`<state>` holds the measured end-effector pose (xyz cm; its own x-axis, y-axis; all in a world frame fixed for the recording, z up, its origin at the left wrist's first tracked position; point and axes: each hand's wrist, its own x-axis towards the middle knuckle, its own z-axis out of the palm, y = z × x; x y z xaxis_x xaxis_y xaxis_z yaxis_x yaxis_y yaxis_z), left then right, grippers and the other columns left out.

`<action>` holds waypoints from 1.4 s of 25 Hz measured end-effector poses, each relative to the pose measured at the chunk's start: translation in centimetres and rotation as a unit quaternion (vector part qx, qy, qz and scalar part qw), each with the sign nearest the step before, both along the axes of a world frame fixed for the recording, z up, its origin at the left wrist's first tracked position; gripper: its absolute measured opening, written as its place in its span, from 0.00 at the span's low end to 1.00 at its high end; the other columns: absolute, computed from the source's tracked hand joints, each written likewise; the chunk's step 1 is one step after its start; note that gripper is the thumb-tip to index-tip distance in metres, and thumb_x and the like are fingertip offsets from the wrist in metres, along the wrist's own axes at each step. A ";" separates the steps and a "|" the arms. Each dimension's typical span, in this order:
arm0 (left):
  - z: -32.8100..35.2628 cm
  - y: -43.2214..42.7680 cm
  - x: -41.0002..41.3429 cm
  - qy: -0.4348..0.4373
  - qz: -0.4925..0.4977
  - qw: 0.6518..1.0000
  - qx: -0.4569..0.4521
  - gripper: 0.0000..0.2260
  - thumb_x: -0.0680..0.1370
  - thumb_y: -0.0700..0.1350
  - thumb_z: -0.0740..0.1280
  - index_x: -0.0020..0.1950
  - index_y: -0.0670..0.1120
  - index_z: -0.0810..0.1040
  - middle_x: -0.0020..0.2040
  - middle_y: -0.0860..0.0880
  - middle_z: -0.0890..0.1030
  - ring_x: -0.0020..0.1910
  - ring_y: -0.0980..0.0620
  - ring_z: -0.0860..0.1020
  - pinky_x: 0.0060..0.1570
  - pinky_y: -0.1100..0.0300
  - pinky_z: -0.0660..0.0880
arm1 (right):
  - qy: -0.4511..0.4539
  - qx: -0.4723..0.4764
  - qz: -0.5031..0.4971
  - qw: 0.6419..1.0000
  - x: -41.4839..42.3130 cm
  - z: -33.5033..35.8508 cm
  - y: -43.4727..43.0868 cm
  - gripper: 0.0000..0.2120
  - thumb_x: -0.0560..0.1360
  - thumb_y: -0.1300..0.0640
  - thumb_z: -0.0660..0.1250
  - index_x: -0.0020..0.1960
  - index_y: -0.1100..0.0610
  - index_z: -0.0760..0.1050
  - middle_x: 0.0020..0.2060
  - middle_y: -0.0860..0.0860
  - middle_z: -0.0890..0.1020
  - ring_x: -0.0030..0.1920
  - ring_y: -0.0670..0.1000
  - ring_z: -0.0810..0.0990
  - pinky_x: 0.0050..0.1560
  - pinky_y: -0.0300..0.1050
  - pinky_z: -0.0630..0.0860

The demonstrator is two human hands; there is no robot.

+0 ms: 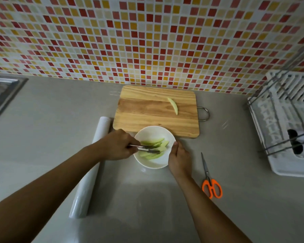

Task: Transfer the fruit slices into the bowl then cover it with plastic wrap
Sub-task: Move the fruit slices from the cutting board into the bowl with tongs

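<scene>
left hand (117, 146) is curled round the handle end of metal tongs (144, 149), fingers closed on it. the tong tips are set down among the fruit slices (154, 147) inside the bowl (158, 163); the arms look slightly parted, but whether a slice is pinched between them cannot be told. right hand (180, 159) is held against the right rim of the bowl, thumb up on the edge and fingers wrapped at the outer wall, so the bowl is steadied.

the white bowl is placed on the counter (60, 106), touching or just overlapping the near edge of the cutting board (147, 111). a pile of pale green slices is seen in it. one last slice (173, 105) is left on the board, towards its far right part, well apart from the bowl.

progress is judged as follows: the transfer is nearly done, with one slice to be fetched. the covering step is not yet started. the plastic wrap roll (91, 165) is laid untouched just left of the bowl, partly under the left forearm, with no sheet pulled out. the orange-handled scissors (210, 179) are laid on the counter to the right of the bowl, unused.

a dish rack (288, 123) is seen at the far right, a sink (0, 95) at the far left.
</scene>
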<state>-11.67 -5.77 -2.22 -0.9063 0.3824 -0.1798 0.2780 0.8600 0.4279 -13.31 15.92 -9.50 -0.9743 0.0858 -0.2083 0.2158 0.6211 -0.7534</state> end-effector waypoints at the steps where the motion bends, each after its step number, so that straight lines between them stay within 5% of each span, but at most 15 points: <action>1: -0.3 0.7 0.7 -0.018 -0.012 1.000 -0.020 0.14 0.76 0.44 0.64 0.60 0.51 0.81 0.46 0.48 0.86 0.42 0.50 0.82 0.47 0.58 0.77 | -0.001 0.002 -0.001 1.000 0.0 -0.1 0.0 0.19 0.81 0.51 0.48 0.57 0.57 0.74 0.51 0.60 0.82 0.52 0.63 0.78 0.50 0.52 0.74; 9: 1.2 1.3 -4.9 0.027 0.126 0.990 0.063 0.09 0.75 0.42 0.66 0.45 0.39 0.84 0.43 0.40 0.84 0.43 0.44 0.79 0.43 0.55 0.74 | 0.013 0.005 -0.013 1.000 -0.2 -0.5 -0.1 0.19 0.81 0.53 0.49 0.52 0.62 0.75 0.48 0.62 0.82 0.49 0.63 0.79 0.44 0.47 0.68; 14: -0.1 7.1 -10.9 -0.054 0.247 0.967 0.039 0.14 0.76 0.48 0.62 0.41 0.38 0.80 0.34 0.45 0.78 0.40 0.46 0.76 0.35 0.60 0.67 | 0.029 0.015 0.000 0.999 -0.3 -0.6 -0.1 0.18 0.81 0.55 0.50 0.53 0.62 0.76 0.44 0.63 0.83 0.45 0.64 0.80 0.42 0.49 0.72; 18: -1.4 12.0 -13.2 -0.020 0.318 0.946 0.052 0.12 0.76 0.45 0.62 0.49 0.37 0.78 0.47 0.40 0.80 0.49 0.40 0.79 0.39 0.58 0.69 | 0.025 0.037 0.004 0.999 -0.3 -0.8 -0.1 0.18 0.81 0.53 0.49 0.57 0.60 0.74 0.48 0.61 0.83 0.50 0.62 0.80 0.46 0.50 0.73; 22: -2.4 14.1 -14.3 0.000 0.301 0.954 -0.010 0.13 0.76 0.42 0.60 0.57 0.39 0.77 0.55 0.39 0.79 0.55 0.40 0.77 0.46 0.54 0.73 | 0.028 0.042 0.002 0.999 -0.2 -0.7 -0.2 0.18 0.81 0.53 0.50 0.60 0.59 0.73 0.50 0.61 0.82 0.52 0.63 0.79 0.49 0.51 0.73; 28: -2.5 11.0 -14.5 0.030 0.260 0.957 -0.121 0.12 0.74 0.44 0.62 0.54 0.44 0.78 0.50 0.43 0.80 0.49 0.42 0.78 0.42 0.56 0.71 | 0.021 0.053 0.017 0.998 -0.2 -0.3 -0.2 0.18 0.81 0.54 0.49 0.61 0.59 0.73 0.52 0.61 0.82 0.54 0.63 0.78 0.51 0.51 0.72; 31: -1.9 8.0 -14.0 0.025 0.250 0.965 -0.076 0.13 0.76 0.47 0.61 0.54 0.43 0.80 0.44 0.44 0.80 0.40 0.45 0.75 0.37 0.56 0.69 | 0.023 0.042 0.014 0.999 -0.1 0.0 -0.2 0.18 0.81 0.54 0.49 0.58 0.60 0.74 0.50 0.62 0.82 0.52 0.64 0.79 0.50 0.53 0.74; 35: -0.8 3.8 -10.6 0.071 0.177 0.981 0.027 0.12 0.78 0.45 0.62 0.56 0.46 0.83 0.47 0.42 0.85 0.47 0.39 0.80 0.46 0.53 0.76 | 0.020 0.045 0.020 0.999 -0.1 0.2 -0.1 0.18 0.81 0.53 0.48 0.55 0.61 0.73 0.47 0.61 0.82 0.49 0.63 0.79 0.47 0.52 0.74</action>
<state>-22.25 -1.92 -3.00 -0.9985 0.0456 -0.0310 0.0265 0.8904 0.4543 -13.40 15.82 -9.30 -0.9847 0.0642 -0.1622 0.1608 0.6945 -0.7013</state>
